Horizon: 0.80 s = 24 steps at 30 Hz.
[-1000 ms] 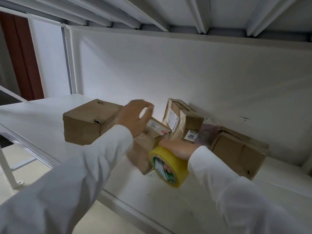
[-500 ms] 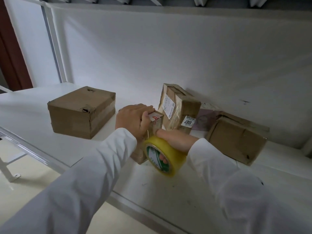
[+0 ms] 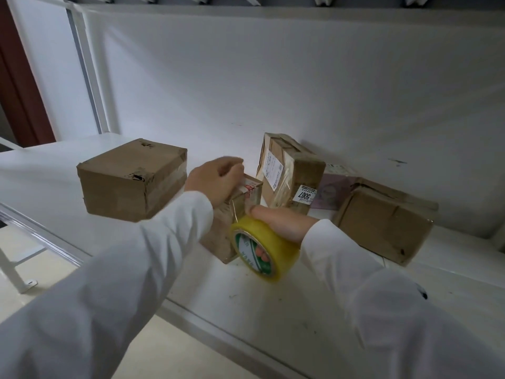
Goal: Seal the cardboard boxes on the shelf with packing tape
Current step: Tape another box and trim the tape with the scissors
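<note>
Step in hand: taping the small box (image 3: 232, 214), the one at the front of the white shelf (image 3: 273, 310) between both hands. Landmark = that small box.

- Left hand (image 3: 214, 181) sits on its top, fingers curled over the far edge, pressing down beside the red-printed label. Reads as holding the tape end or flap in place; which one, cannot tell.
- Right hand (image 3: 284, 222) is just right of it, fingers through the core of the yellow tape roll (image 3: 262, 248) and gripping it. Roll sits against the box's front-right corner, low, near the shelf surface.
- A clear strip runs from the roll up the box's near corner toward the left hand, so tape is already attached.
- Other boxes: big box (image 3: 131, 179) to the left, apart. Tilted box (image 3: 287, 173) with a "5007" sticker just behind-right, leaning toward the wall. Flatter box (image 3: 385, 220) further right. Some old tape visible on them; sealed or not, can't judge.

Progress: early, one box mid-wrap.

Next move, my guess: pull the roll round or across the box under tension while the left hand keeps it pinned, then smooth and tear. Risk: box is light and may slide or tip, and the strip may wrinkle.
</note>
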{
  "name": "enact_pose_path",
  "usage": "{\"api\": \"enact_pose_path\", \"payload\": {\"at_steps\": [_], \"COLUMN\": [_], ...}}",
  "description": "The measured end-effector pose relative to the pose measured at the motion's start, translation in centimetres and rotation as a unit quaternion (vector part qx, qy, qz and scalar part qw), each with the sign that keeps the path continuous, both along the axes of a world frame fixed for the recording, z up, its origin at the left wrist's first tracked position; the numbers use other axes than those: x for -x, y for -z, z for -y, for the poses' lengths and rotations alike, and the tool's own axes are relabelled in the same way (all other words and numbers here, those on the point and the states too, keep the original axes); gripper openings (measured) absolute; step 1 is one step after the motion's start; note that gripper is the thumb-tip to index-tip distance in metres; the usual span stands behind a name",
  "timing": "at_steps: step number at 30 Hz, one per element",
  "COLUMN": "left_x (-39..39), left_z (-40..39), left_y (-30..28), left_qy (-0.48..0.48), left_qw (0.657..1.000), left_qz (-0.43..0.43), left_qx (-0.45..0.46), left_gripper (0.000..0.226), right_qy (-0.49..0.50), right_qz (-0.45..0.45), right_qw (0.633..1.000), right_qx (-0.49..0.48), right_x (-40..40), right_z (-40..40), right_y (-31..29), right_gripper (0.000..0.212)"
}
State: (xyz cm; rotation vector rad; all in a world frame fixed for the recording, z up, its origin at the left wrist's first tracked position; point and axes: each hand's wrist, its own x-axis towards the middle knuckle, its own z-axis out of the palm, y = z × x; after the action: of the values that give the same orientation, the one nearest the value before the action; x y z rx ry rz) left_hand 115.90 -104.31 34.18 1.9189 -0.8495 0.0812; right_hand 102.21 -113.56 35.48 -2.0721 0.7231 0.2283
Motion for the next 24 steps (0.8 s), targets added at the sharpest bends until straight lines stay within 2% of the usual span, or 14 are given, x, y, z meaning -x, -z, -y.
{"api": "enact_pose_path", "payload": {"at_steps": [1,2,3,5,7,9,13,16,20,22,24], "left_x": [-0.2,-0.6,-0.6,0.1,0.3,0.0,0.2,0.9,2.7,2.8,2.2], "left_z": [0.0,0.1,0.3,1.1,1.9,2.3,1.8,1.4,0.9,0.7,0.2], "left_y": [-1.0,-1.9,-2.6,-3.2,-2.8,-2.4,-2.1,-1.6,-1.4,-1.7,-2.7], "left_qy": [0.015,0.015,0.008,-0.015,-0.018,-0.025,-0.045,-0.086,-0.147,-0.114,-0.061], "left_qw": [0.997,0.991,0.981,0.944,0.914,0.904,0.907,0.915,0.891,0.882,0.886], "left_qz": [-0.066,-0.094,-0.078,0.016,0.051,0.058,0.089,0.125,0.146,0.156,0.119], "left_qx": [-0.029,-0.093,-0.18,-0.329,-0.401,-0.423,-0.408,-0.373,-0.404,-0.431,-0.445], "left_gripper": [0.063,0.075,0.086,0.104,0.121,0.124,0.102,0.09,0.109,0.117,0.117], "right_qy": [0.003,0.007,0.009,0.007,0.012,0.028,0.041,0.038,0.023,0.018,0.021], "right_qz": [0.001,0.001,0.0,0.0,0.002,0.004,0.005,0.001,-0.004,-0.006,0.007], "right_qw": [1.0,1.0,1.0,1.0,1.0,0.999,0.998,0.999,1.0,1.0,0.999], "right_qx": [-0.002,-0.002,-0.001,0.001,-0.005,-0.022,-0.042,-0.037,-0.017,-0.022,-0.025], "right_x": [0.0,0.1,0.1,0.1,0.0,-0.1,-0.3,-0.2,-0.1,-0.1,-0.3], "right_z": [0.0,0.1,0.1,0.2,0.3,0.6,0.7,0.5,0.4,0.4,0.4], "right_y": [0.0,0.1,0.2,0.6,0.9,1.3,1.8,1.9,2.0,2.2,2.5], "right_gripper": [0.052,0.049,0.049,0.053,0.049,0.044,0.059,0.062,0.065,0.064,0.065]}}
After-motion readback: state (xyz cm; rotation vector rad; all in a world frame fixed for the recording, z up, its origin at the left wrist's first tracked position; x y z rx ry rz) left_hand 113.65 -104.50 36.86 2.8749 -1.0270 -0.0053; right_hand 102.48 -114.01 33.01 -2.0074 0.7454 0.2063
